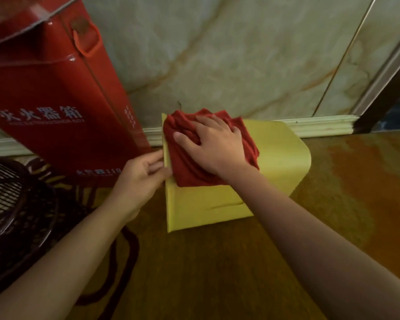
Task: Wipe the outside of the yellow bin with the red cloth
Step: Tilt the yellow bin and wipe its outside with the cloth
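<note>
The yellow bin (275, 158) lies on its side on the wooden floor near the wall, its rim toward the left. A crumpled red cloth (185, 158) is spread over the bin's upward-facing side. My right hand (215, 146) lies flat on the cloth with fingers spread, pressing it against the bin. My left hand (141, 179) holds the bin's rim at its left edge, thumb on the outside and fingers curled over the edge.
A tall red fire extinguisher box (56, 100) stands just left of the bin against the marble wall (240, 54). A dark fan grille (14, 204) and its cord (125, 262) lie at the lower left. Bare wooden floor (356, 181) extends to the right.
</note>
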Motion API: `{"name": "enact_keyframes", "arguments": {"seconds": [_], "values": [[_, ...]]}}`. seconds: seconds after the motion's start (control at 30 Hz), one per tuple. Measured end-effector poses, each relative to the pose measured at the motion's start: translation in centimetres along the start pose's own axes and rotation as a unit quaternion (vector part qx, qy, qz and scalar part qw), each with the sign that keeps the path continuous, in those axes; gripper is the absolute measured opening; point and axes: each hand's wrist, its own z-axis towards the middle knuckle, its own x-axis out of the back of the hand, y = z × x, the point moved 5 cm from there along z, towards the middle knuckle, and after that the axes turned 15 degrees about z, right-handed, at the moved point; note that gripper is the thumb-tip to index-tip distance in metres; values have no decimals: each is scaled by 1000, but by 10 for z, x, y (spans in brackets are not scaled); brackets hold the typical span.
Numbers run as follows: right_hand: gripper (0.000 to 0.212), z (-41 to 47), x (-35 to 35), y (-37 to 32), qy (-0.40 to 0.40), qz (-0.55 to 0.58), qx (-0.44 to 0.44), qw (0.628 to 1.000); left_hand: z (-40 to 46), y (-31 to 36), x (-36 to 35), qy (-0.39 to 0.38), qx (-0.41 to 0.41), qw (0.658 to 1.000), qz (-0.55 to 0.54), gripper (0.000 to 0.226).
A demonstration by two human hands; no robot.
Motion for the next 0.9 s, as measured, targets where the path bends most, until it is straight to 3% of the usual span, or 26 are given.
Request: {"name": "enact_keyframes", "arguments": {"seconds": [0.13, 0.27, 0.33, 0.4, 0.5, 0.6, 0.7, 0.8, 0.9], "values": [[57, -6, 32, 55, 52, -10, 17, 998, -3, -2, 9, 31, 56, 997, 39, 37], [56, -22, 86, 127, 146, -16, -91, 985, 6, 21, -1, 33, 36, 999, 21, 28], [56, -28, 97, 136, 176, 24, -135, 975, 14, 35, -4, 28, 33, 999, -6, 32], [55, -35, 95, 118, 184, 68, -111, 974, 23, 48, 3, 15, 17, 999, -35, 25], [55, -47, 69, 62, 168, 85, 6, 982, 36, 61, 15, -20, 8, 999, -41, 24], [64, -46, 34, 20, 126, 12, 89, 988, 47, 57, 18, -31, 18, 998, -55, 23], [72, -29, 12, 25, 73, -22, 123, 990, 39, 32, 26, -20, 45, 997, -65, 26], [73, -15, -5, 50, 34, -49, 149, 987, 9, -9, 26, -27, 57, 998, 4, 52], [69, -10, -17, 90, 16, -36, 94, 995, -6, -40, 19, 3, 93, 996, -11, 55]]}}
